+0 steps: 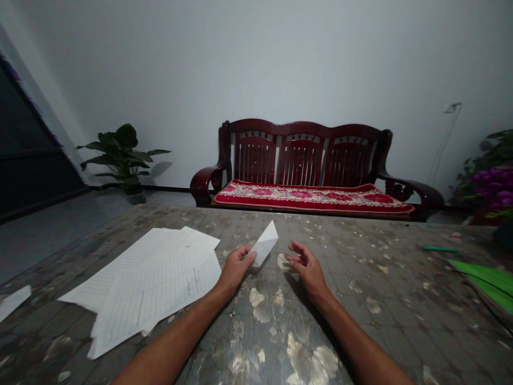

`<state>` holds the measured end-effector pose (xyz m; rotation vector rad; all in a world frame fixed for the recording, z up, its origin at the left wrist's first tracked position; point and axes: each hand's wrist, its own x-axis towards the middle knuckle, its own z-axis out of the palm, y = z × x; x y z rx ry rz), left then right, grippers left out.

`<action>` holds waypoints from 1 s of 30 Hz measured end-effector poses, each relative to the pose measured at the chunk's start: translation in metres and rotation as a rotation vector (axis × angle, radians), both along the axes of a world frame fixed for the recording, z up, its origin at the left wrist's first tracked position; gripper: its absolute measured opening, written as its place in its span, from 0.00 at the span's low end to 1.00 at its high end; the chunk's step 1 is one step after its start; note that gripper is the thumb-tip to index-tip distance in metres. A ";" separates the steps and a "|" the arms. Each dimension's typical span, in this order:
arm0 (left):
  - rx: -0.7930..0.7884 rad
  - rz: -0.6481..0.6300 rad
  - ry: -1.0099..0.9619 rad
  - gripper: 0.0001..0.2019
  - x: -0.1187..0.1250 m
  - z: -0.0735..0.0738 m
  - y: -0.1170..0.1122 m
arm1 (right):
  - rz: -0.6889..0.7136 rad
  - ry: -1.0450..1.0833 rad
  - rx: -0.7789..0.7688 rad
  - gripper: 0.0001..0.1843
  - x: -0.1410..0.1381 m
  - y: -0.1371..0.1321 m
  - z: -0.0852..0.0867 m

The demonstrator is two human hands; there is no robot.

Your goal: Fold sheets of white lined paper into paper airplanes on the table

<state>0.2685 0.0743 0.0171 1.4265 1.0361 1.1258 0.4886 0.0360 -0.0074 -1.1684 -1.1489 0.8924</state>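
Observation:
A small folded piece of white paper point(265, 247) is pinched between the thumb and fingers of my left hand point(237, 263), its pointed end tilted up and away from me. To the right of it, my right hand point(308, 267) hovers over the table with fingers apart and curved, touching nothing. Left of my left forearm lies a loose pile of lined paper sheets point(160, 283), with some handwriting on the top one. The underside of the folded paper is hidden from me.
The table point(385, 342) wears a grey floral cover. On its right are a green pen-like stick point(440, 248) and a bright green flat item point(487, 280) with a dark cord across it. Another white paper point(14, 302) lies far left. Beyond stands a wooden bench point(302, 155).

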 end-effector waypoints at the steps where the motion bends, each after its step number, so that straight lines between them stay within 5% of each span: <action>1: -0.077 -0.033 -0.085 0.17 0.002 0.002 -0.003 | 0.037 0.057 -0.019 0.32 -0.004 -0.001 0.002; 6: -0.249 -0.187 -0.219 0.16 0.013 0.011 -0.020 | 0.168 0.177 -0.061 0.33 -0.028 -0.007 0.017; 13: -0.261 -0.364 -0.270 0.20 0.017 0.017 -0.029 | 0.210 0.113 0.013 0.30 -0.039 -0.012 0.020; 21: -0.223 -0.331 -0.258 0.29 0.015 0.011 -0.028 | 0.100 -0.035 0.057 0.28 -0.046 -0.017 0.022; 25: -0.229 -0.244 -0.220 0.26 0.018 0.005 -0.028 | 0.089 -0.101 0.081 0.27 -0.047 -0.020 0.025; 30: -0.273 -0.289 -0.295 0.24 0.013 0.003 -0.026 | 0.080 0.005 0.042 0.23 -0.043 -0.018 0.025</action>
